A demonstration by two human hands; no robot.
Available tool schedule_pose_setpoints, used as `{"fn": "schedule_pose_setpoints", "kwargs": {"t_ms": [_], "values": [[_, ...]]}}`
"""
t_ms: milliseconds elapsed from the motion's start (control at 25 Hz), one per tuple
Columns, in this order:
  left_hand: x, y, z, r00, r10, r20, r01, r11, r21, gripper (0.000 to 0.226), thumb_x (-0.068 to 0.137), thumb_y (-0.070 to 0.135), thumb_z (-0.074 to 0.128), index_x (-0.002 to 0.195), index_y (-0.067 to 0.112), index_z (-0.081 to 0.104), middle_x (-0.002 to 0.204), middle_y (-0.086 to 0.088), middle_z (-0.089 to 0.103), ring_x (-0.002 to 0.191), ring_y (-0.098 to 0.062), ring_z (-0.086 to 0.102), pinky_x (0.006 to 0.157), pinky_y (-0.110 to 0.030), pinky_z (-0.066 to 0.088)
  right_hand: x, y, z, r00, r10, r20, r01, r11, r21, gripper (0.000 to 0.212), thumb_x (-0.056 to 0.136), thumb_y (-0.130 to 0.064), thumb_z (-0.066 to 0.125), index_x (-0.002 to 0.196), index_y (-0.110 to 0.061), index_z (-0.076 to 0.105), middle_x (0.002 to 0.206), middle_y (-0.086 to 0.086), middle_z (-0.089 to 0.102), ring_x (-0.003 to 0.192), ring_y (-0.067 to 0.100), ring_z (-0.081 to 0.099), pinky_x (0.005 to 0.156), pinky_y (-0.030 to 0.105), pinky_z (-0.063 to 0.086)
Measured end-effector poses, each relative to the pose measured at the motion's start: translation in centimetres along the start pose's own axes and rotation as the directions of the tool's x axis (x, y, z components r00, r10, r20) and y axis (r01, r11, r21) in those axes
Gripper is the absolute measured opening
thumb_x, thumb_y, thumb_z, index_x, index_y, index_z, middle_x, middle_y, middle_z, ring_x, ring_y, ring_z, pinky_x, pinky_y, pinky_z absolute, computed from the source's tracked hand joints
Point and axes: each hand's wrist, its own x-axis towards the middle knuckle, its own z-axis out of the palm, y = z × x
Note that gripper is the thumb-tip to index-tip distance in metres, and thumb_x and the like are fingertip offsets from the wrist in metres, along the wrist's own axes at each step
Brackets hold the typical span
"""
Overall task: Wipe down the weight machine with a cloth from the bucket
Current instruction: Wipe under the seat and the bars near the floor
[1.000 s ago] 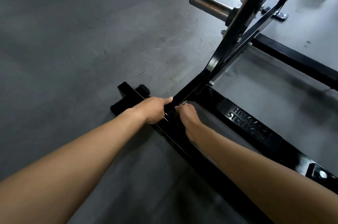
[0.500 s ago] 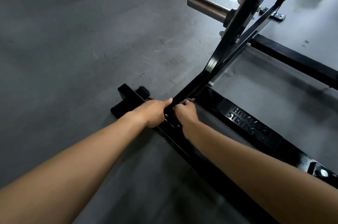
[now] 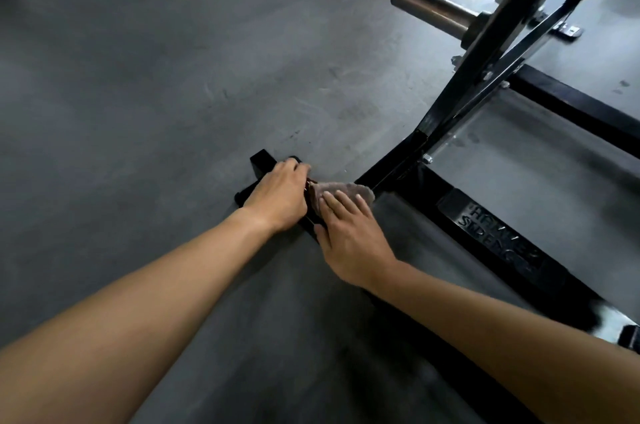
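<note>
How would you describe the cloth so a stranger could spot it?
Find the black weight machine frame on the floor, then the joint where its slanted upright meets the base. Left of it, the cloth lies under the flat fingers of the right hand: the only crumpled, brownish thing.

Item: both hands and cloth, relocated along the base bar.

Left hand (image 3: 277,195): moved off the brace joint (image 3: 398,169) toward 10 o'clock, now at the free end of the base bar (image 3: 263,162), fingers curled over the far edge and apparently gripping it, though the contact is hidden. Right hand (image 3: 349,233): was bunched at the joint, now flattened, straight fingers pressing down. Cloth (image 3: 348,187): a second ago barely a sliver between the hands, now spread out as a brownish-grey patch on the bar, showing beyond the fingertips at 12 o'clock. Joint: formerly covered by the hands, now exposed at 2 o'clock of the cloth.
</note>
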Motion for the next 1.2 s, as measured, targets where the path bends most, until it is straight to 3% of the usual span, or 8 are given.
{"fn": "schedule_pose_setpoints", "kwargs": {"t_ms": [120,280,440,600,720,920,1080,1200], "values": [[-0.6,-1.3,0.0,0.996,-0.091,-0.007,0.091,0.995,0.051,0.052,0.090,0.010,0.055,0.140,0.006,0.047,0.140,-0.014,0.044,0.133,-0.034,0.041,0.108,-0.047,0.041,4.1,1.8,-1.3,0.997,-0.032,0.074,0.040,0.994,-0.103,0.051,0.108,-0.039,0.031,0.149,-0.015,0.049,0.142,0.003,0.061,0.139,0.024,0.047,0.124,0.050,0.016],[-0.4,-1.9,0.0,0.986,-0.168,-0.009,0.168,0.984,0.056,0.046,0.092,0.014,0.053,0.137,0.005,0.048,0.145,-0.014,0.040,0.136,-0.034,0.039,0.110,-0.046,0.039,5.4,0.8,-1.2,0.995,0.075,0.067,-0.074,0.997,-0.013,0.033,0.106,-0.033,0.032,0.105,-0.020,0.063,0.106,0.000,0.071,0.113,0.027,0.059,0.117,0.050,0.023],[-0.2,-2.4,0.0,0.987,-0.156,0.034,0.153,0.985,0.082,0.044,0.092,0.012,0.051,0.134,0.002,0.048,0.146,-0.016,0.037,0.136,-0.036,0.038,0.109,-0.048,0.040,3.6,2.2,-1.0,0.994,-0.106,0.022,0.107,0.993,-0.046,0.039,0.104,-0.038,0.034,0.129,-0.020,0.057,0.118,0.001,0.070,0.118,0.023,0.059,0.117,0.047,0.029],[-0.2,-2.6,0.5,0.993,-0.110,0.051,0.102,0.985,0.139,0.043,0.089,0.011,0.053,0.129,-0.002,0.046,0.141,-0.019,0.038,0.136,-0.038,0.035,0.108,-0.049,0.044,7.9,1.8,-3.0,0.956,0.084,0.280,-0.065,0.995,-0.076,0.045,0.100,-0.045,0.015,0.105,-0.021,0.052,0.097,0.014,0.071,0.106,0.029,0.067,0.121,0.052,0.019],[-0.2,-2.6,0.5,0.994,-0.092,0.062,0.081,0.983,0.162,0.046,0.088,0.012,0.056,0.130,-0.002,0.045,0.138,-0.018,0.039,0.136,-0.037,0.036,0.107,-0.047,0.046,6.4,0.9,-1.8,0.991,0.026,0.135,-0.024,1.000,-0.020,0.027,0.103,-0.035,0.029,0.095,-0.017,0.047,0.087,0.010,0.069,0.095,0.030,0.066,0.113,0.045,0.031],[-0.8,-2.9,0.8,0.993,-0.100,0.067,0.087,0.981,0.174,0.063,0.090,0.012,0.054,0.147,-0.004,0.033,0.153,-0.019,0.030,0.149,-0.038,0.023,0.115,-0.047,0.040,2.7,2.2,-0.3,0.996,-0.042,-0.081,0.050,0.993,0.106,0.031,0.105,-0.033,0.037,0.124,-0.018,0.058,0.120,-0.001,0.069,0.120,0.019,0.057,0.117,0.038,0.031],[-1.5,-2.4,1.0,0.987,-0.120,0.105,0.101,0.979,0.176,0.079,0.094,0.013,0.052,0.158,-0.004,0.010,0.167,-0.019,0.008,0.156,-0.037,0.003,0.121,-0.050,0.031,4.8,1.0,-0.5,1.000,0.014,-0.007,-0.014,1.000,-0.012,0.025,0.102,-0.027,0.035,0.109,-0.018,0.057,0.097,0.002,0.071,0.101,0.026,0.063,0.108,0.040,0.036],[-1.4,-2.5,0.6,0.989,-0.110,0.101,0.093,0.981,0.168,0.080,0.094,0.015,0.054,0.159,-0.002,0.011,0.168,-0.019,0.008,0.157,-0.036,0.004,0.122,-0.049,0.029,2.4,0.5,-0.3,0.997,-0.014,-0.079,0.019,0.998,0.066,0.038,0.097,-0.015,0.051,0.134,-0.011,0.059,0.130,0.008,0.067,0.128,0.027,0.055,0.118,0.041,0.033]]}}
